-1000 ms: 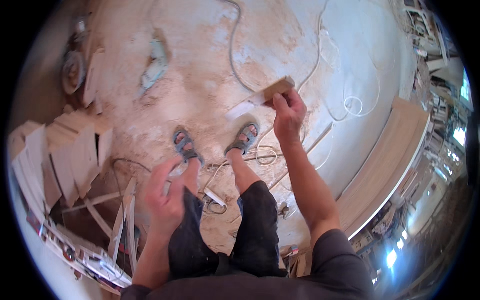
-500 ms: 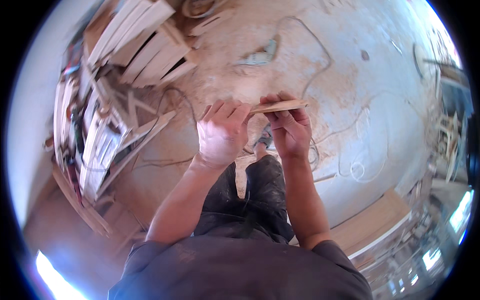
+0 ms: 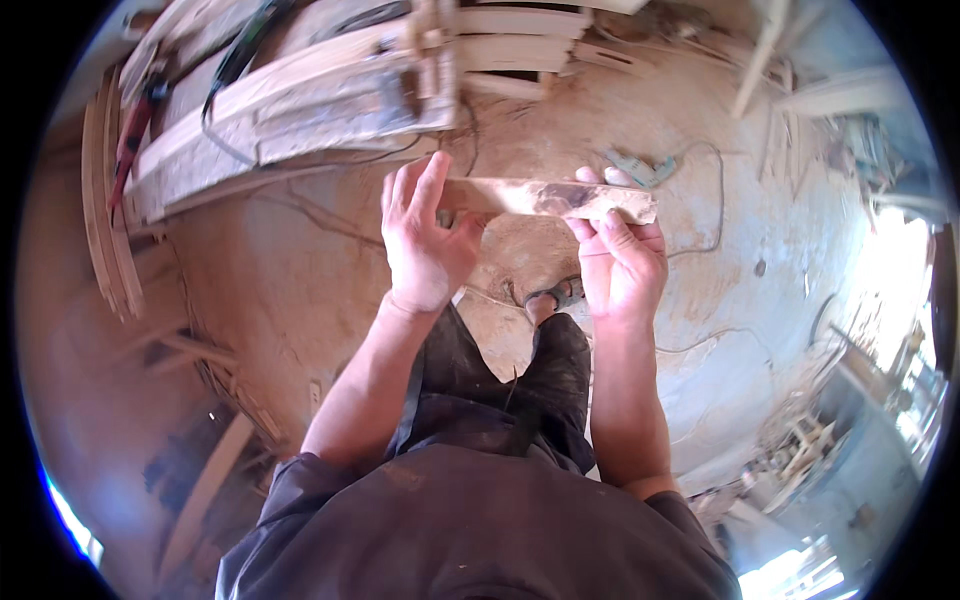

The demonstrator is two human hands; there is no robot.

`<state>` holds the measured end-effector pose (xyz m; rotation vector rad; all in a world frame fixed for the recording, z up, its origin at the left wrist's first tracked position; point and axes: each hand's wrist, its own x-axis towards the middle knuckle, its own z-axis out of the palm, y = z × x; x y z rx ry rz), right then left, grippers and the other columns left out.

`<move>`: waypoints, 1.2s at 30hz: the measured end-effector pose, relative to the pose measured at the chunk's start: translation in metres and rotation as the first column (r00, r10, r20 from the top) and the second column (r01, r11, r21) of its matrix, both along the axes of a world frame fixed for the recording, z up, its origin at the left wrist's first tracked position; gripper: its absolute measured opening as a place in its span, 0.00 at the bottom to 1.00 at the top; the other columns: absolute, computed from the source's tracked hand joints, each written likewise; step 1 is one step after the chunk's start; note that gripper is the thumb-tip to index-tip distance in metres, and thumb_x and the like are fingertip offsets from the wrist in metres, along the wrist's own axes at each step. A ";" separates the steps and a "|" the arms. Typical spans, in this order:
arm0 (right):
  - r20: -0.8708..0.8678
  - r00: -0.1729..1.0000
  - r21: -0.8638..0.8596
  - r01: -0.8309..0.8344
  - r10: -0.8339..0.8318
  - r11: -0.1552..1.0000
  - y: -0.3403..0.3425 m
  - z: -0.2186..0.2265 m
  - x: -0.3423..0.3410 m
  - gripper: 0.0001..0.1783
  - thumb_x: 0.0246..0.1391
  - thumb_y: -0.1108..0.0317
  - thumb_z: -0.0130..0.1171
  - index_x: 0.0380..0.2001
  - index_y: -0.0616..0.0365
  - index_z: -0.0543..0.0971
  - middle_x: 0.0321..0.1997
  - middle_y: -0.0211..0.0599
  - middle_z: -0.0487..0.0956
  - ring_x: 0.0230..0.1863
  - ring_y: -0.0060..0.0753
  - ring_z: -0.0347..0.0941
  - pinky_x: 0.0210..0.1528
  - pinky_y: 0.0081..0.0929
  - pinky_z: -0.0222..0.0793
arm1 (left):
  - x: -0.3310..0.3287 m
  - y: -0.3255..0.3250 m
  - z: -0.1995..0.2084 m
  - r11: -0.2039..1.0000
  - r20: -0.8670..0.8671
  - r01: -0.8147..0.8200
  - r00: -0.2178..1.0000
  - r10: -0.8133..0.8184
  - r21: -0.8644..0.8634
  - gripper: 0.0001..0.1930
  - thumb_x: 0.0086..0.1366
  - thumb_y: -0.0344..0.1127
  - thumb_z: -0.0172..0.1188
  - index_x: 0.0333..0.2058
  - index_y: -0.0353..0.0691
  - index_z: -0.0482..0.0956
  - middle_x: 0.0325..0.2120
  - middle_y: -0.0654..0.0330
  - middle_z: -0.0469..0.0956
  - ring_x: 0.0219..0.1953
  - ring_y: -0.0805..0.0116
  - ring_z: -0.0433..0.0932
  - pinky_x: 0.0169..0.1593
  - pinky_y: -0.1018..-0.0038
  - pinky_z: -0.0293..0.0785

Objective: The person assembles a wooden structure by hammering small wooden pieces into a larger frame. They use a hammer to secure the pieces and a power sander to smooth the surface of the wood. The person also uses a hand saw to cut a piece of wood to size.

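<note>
A short, flat strip of wood [image 3: 510, 196] lies crosswise in front of me, its broad face showing a dark, rough patch toward the right. My right hand [image 3: 625, 275] pinches it near its right end, thumb on the near side and fingers behind. At the other end is my left hand [image 3: 425, 250], its fingers stretched upward and apart and its thumb just below the strip. Whether the left palm touches that end is hard to make out.
Wooden frames and boards [image 3: 300, 105] are stacked at upper left, with a red-handled tool [image 3: 133, 140] and a dark corded tool [image 3: 245, 45] on them. A pale green power tool [image 3: 640, 168] lies on the dusty floor beyond my right hand, its cord trailing. Wood scraps [image 3: 790, 455] are piled at lower right.
My view has swung left toward the stacked frames. The wood strip has turned from edge-on to show its broad face. My left hand's fingers have straightened and spread; the right keeps its hold.
</note>
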<state>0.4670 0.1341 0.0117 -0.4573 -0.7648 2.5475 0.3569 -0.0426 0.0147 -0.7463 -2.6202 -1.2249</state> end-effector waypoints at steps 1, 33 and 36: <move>0.021 1.000 0.010 -0.007 0.006 1.000 -0.016 -0.001 -0.018 0.22 0.64 0.80 0.55 0.61 0.64 0.74 0.60 0.57 0.78 0.63 0.57 0.74 0.68 0.51 0.68 | -0.013 -0.021 0.007 1.000 0.204 -0.019 0.979 0.015 0.016 0.35 0.47 0.24 0.76 0.56 0.30 0.76 0.43 0.53 0.80 0.41 0.60 0.80 0.46 0.67 0.78; 0.637 0.767 -0.196 0.063 0.078 0.979 -0.103 -0.102 -0.130 0.13 0.61 0.67 0.59 0.45 0.64 0.78 0.42 0.43 0.82 0.43 0.44 0.80 0.51 0.45 0.78 | -0.162 -0.011 -0.070 0.572 0.898 -0.706 0.226 -0.377 0.418 0.12 0.75 0.36 0.56 0.36 0.33 0.81 0.28 0.62 0.82 0.28 0.75 0.76 0.36 0.74 0.74; 0.788 0.566 -0.039 -0.345 0.241 0.938 -0.135 -0.072 -0.145 0.13 0.56 0.68 0.63 0.40 0.68 0.81 0.38 0.42 0.83 0.36 0.36 0.80 0.48 0.32 0.77 | -0.170 -0.016 -0.073 0.714 0.919 -0.586 0.170 -0.355 0.384 0.13 0.76 0.36 0.54 0.33 0.33 0.79 0.25 0.63 0.80 0.27 0.75 0.76 0.33 0.75 0.74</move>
